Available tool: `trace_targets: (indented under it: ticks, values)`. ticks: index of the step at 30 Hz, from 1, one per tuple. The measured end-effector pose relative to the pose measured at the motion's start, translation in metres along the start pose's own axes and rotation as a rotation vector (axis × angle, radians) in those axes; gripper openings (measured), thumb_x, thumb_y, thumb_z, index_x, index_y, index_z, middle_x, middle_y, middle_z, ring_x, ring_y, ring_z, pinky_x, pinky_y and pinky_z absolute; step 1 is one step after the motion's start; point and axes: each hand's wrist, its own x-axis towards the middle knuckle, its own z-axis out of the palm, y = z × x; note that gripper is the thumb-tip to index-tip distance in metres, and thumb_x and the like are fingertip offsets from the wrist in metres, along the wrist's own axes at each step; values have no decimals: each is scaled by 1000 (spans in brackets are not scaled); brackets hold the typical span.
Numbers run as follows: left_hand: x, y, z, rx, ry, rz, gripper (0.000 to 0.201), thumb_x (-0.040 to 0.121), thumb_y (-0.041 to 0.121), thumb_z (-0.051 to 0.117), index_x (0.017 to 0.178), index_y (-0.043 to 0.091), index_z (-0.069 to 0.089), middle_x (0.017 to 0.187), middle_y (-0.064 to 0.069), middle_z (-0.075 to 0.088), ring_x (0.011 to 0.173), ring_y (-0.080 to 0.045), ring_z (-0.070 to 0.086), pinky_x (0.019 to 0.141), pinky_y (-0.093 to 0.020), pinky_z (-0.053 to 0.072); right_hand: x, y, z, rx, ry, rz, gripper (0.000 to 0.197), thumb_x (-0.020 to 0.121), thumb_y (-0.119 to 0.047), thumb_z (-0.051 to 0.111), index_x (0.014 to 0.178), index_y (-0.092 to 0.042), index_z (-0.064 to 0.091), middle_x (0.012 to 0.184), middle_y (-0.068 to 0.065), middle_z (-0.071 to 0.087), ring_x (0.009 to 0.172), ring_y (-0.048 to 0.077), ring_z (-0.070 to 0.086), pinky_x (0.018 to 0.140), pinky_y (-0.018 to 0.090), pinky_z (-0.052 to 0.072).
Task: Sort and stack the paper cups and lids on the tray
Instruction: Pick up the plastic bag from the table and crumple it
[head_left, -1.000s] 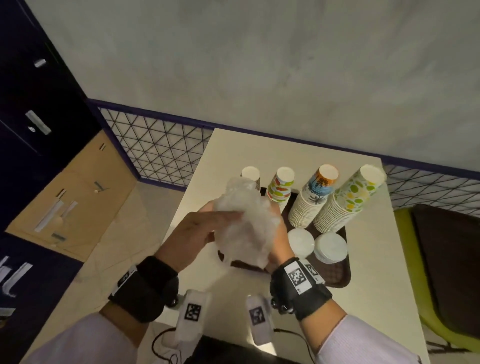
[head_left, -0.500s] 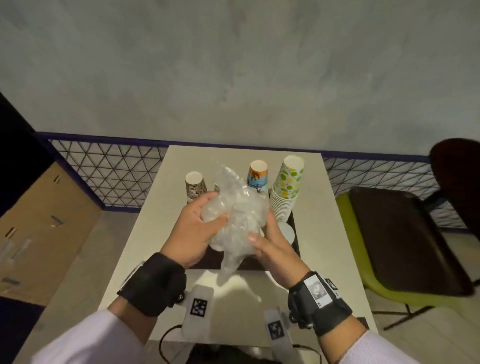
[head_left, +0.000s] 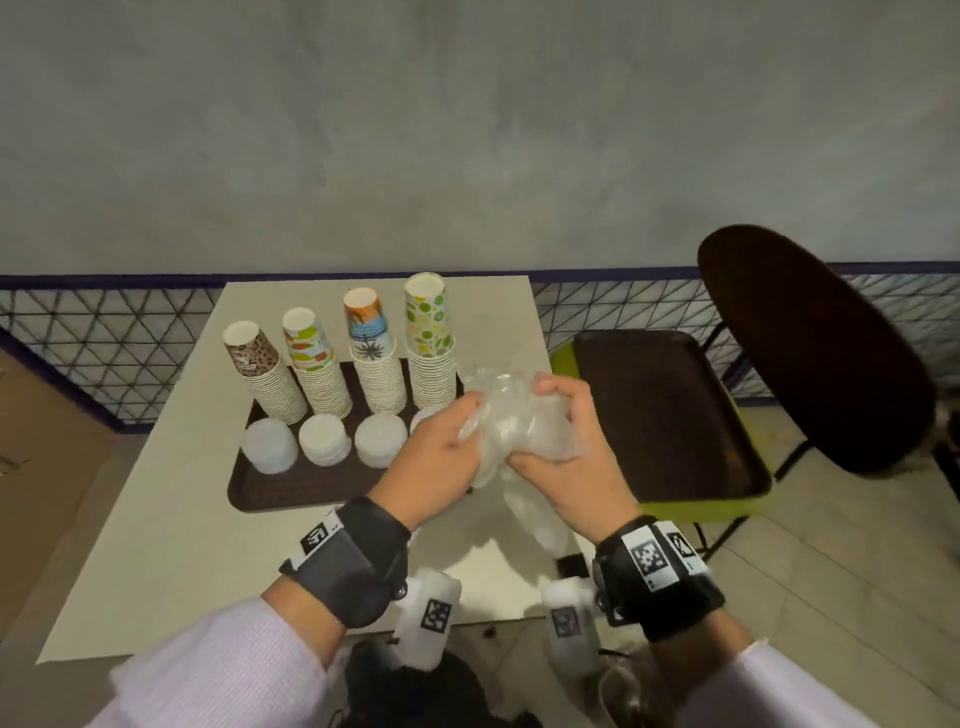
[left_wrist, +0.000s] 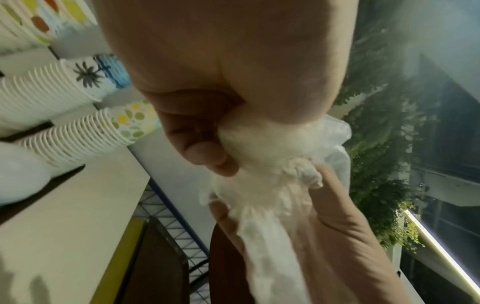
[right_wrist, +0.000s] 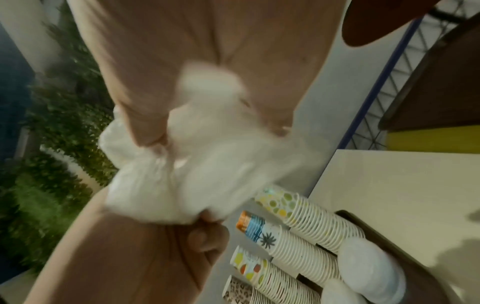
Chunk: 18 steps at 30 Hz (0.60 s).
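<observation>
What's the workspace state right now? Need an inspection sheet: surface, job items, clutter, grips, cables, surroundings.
Surface: pale table carrying a brown tray.
Job's things: four cup stacks stand in a row at the tray's far side; white lid stacks lie in a row in front of them, the rightmost partly hidden by the left hand.
Clutter: crumpled clear plastic bag, held above the table's right edge.
Grips: left hand and right hand both grip the bag.
Cables: nothing seen on the table.
Surroundings: second brown tray on a chair's green seat to the right; grey wall; mesh railing.
</observation>
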Motion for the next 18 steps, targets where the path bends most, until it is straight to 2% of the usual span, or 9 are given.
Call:
trace_targets:
  ticks: [1, 3, 6, 8, 10, 12, 14, 16, 18]
  values:
    - [-1, 5, 9, -76, -62, -24, 34, 98, 25, 54, 127, 38, 67, 126, 7, 70, 121, -13, 64, 109, -45, 49, -3, 0, -9, 56, -21, 24, 71, 69, -13, 79, 131, -10, 43, 127, 6, 50, 113, 0, 56, 93, 14, 45]
    - [-3, 15, 23, -204, -106, -102, 31, 85, 48, 55, 112, 53, 69, 128, 1, 60, 122, -12, 57, 112, -46, 43, -10, 4, -21, 63, 8, 75, 64, 74, -10, 81, 127, -5, 46, 116, 3, 59, 95, -6, 60, 82, 11, 46]
    - [0, 16, 36, -186, -119, -97, 42, 76, 64, 64, 111, 41, 65, 124, -3, 56, 123, -17, 57, 110, -43, 45, -17, 16, -23, 31, 93, 195, 40, 81, -7, 83, 111, -13, 57, 102, 6, 65, 80, -1, 61, 72, 13, 48]
    - [3, 16, 44, -170, -154, -105, 44, 78, 54, 71, 113, 30, 59, 112, -4, 67, 108, -17, 66, 99, -45, 52, -22, 29, -21, -118, 99, 167, 33, 84, -6, 77, 106, -23, 59, 105, 6, 60, 88, 2, 60, 79, 21, 49]
    - [9, 13, 50, -182, -120, -118, 39, 78, 37, 72, 112, 25, 56, 105, -6, 68, 97, -18, 65, 85, -43, 55, -27, 38, -19, -267, 101, 107, 39, 85, -3, 66, 118, -23, 59, 116, 6, 48, 106, 0, 51, 94, 25, 45]
    - [18, 9, 52, -321, -25, -179, 33, 87, 13, 63, 119, 21, 56, 112, -14, 66, 94, -20, 66, 73, -31, 57, -32, 34, -21, -234, 113, 121, 57, 83, -8, 60, 136, -27, 51, 134, 3, 37, 128, 1, 40, 109, 18, 34]
    - [25, 15, 53, -541, 10, -310, 40, 97, -4, 50, 130, 17, 56, 118, -16, 69, 90, -19, 72, 62, -24, 57, -34, 28, -25, -247, 72, 84, 78, 81, -16, 65, 151, -29, 33, 150, -1, 24, 143, 2, 26, 116, 13, 22]
    - [31, 22, 59, -700, -58, -426, 38, 103, -2, 47, 137, 11, 57, 112, -14, 74, 88, -17, 77, 62, -24, 60, -34, 32, -27, -317, 11, 64, 92, 84, -28, 72, 155, -43, 16, 156, -3, 15, 149, 6, 21, 120, 19, 22]
    - [32, 27, 69, -728, -211, -532, 36, 107, 14, 45, 140, 9, 58, 115, -13, 75, 100, -22, 75, 77, -34, 64, -30, 36, -29, -304, 77, 51, 88, 88, -33, 70, 152, -50, 13, 155, 1, 19, 145, 4, 28, 116, 20, 30]
